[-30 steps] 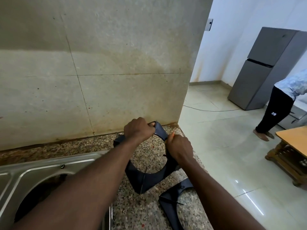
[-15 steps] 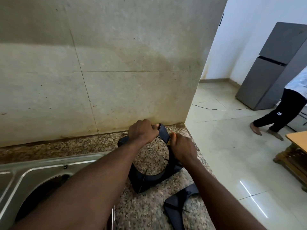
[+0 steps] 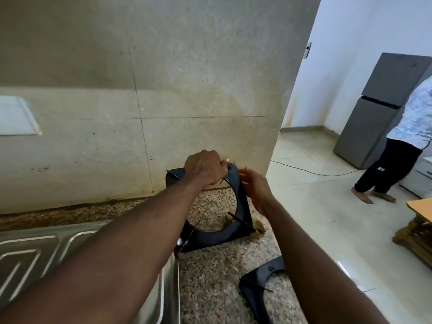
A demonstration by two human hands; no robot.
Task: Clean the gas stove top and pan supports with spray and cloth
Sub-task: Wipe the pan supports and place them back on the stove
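A black pan support with a round opening stands nearly upright on the speckled granite counter, leaning toward the wall. My left hand grips its top edge. My right hand is blurred, with straightened fingers against the support's right side. Something small and brownish lies at the support's lower right corner; what it is I cannot tell. A second black pan support lies flat near the counter's right edge, partly hidden by my right forearm. No stove top or spray bottle is in view.
A steel sink drainboard fills the counter's left side. The stained tiled wall rises right behind. The counter ends at the right over a tiled floor, where a person stands by a grey fridge and a wooden table.
The pan support has been tipped up from a low tilt to nearly upright against the wall. My right hand has loosened from gripping its rim to straightened fingers at its side.
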